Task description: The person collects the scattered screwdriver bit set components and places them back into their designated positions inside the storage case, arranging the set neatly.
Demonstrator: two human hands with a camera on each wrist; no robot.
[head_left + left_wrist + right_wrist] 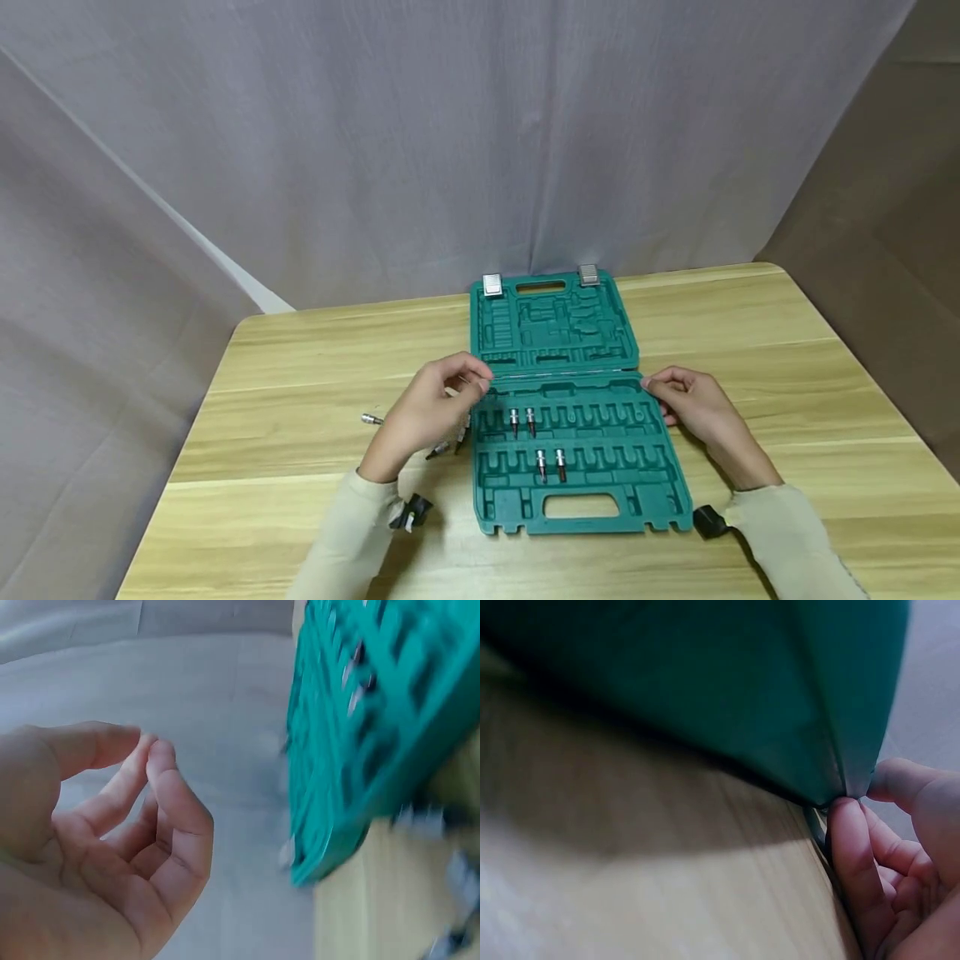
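Note:
A green plastic tool case [645, 492] lies flat and wide open on the wooden table [787, 400]. Four small metal bits [531, 421] sit in slots of its near half; the other slots are bare. My left hand [438, 404] hovers at the case's left edge by the hinge. In the left wrist view this left hand [112, 847] has loosely curled fingers with nothing between them, and the case [352, 750] is blurred beside it. My right hand [690, 404] is at the right end of the hinge. There the right hand [900, 855] pinches the case's corner [840, 772].
A loose metal bit [371, 419] lies on the table left of my left hand, and another bit [438, 450] lies under that wrist. Two silver latches [492, 285] sit on the case's far rim. Grey curtain hangs behind the table.

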